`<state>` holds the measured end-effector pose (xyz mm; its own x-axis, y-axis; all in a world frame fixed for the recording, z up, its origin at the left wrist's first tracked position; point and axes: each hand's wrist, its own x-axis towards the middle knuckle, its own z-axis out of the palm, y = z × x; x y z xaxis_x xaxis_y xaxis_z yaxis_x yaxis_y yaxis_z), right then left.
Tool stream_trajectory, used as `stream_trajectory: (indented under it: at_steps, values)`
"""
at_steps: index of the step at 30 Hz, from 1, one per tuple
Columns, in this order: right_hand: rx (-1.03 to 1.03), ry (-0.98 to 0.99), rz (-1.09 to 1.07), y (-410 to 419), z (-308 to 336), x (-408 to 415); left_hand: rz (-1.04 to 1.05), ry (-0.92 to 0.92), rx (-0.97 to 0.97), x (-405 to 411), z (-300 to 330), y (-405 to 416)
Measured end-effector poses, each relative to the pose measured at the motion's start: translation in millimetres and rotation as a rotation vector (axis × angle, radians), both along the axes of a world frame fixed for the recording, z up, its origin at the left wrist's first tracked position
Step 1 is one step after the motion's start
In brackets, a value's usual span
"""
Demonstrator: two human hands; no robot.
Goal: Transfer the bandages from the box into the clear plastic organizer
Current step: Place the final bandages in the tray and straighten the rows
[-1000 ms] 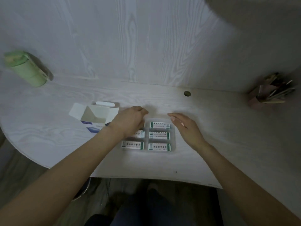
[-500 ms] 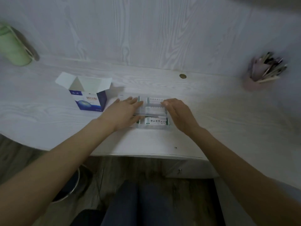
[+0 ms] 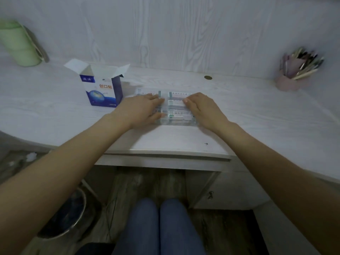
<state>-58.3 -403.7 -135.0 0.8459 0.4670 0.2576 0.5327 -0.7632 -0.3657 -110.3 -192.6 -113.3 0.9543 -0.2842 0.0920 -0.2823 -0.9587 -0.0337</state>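
On the pale wood-grain counter (image 3: 55,115), near its front edge, sits the clear plastic organizer (image 3: 176,122), and both bare hands lie flat on top of it. Her left hand (image 3: 141,109) is spread open, palm down, fingers stretched to the right over the left half of the organizer, covering most of the compartments there. Her right hand (image 3: 204,107) is open too, palm down, with the fingers pointing left and resting on the right half. Neither hand grips anything; they only press or rest on the organizer. Between the two sets of fingertips a strip of the organizer shows, and through it you can see the bandages (image 3: 176,103): small white packets with green ends, lying in rows, one row behind another. Whether a lid covers them I cannot tell.

Just left of the organizer and a little farther back stands the box (image 3: 103,92), blue and white, upright, its top flaps open. At the far left is a green bottle (image 3: 18,45); at the far right a pink pen holder (image 3: 292,76) full of pens.
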Motion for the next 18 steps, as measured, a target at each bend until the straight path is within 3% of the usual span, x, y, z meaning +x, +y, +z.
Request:
stream_trajectory:
  at_steps: [5,11,18]
  values:
    - [-0.022,0.063,-0.022,0.4,0.6,-4.2,-0.018,0.079,-0.049,-2.2,-3.1,-1.2]
    - [-0.136,0.124,0.003,-2.9,14.2,-9.2,-0.072,0.178,-0.239,-6.7,4.3,11.1]
    - [-0.302,0.166,0.015,-1.6,30.4,-10.6,-0.066,0.29,-0.092,-4.4,10.0,16.4]
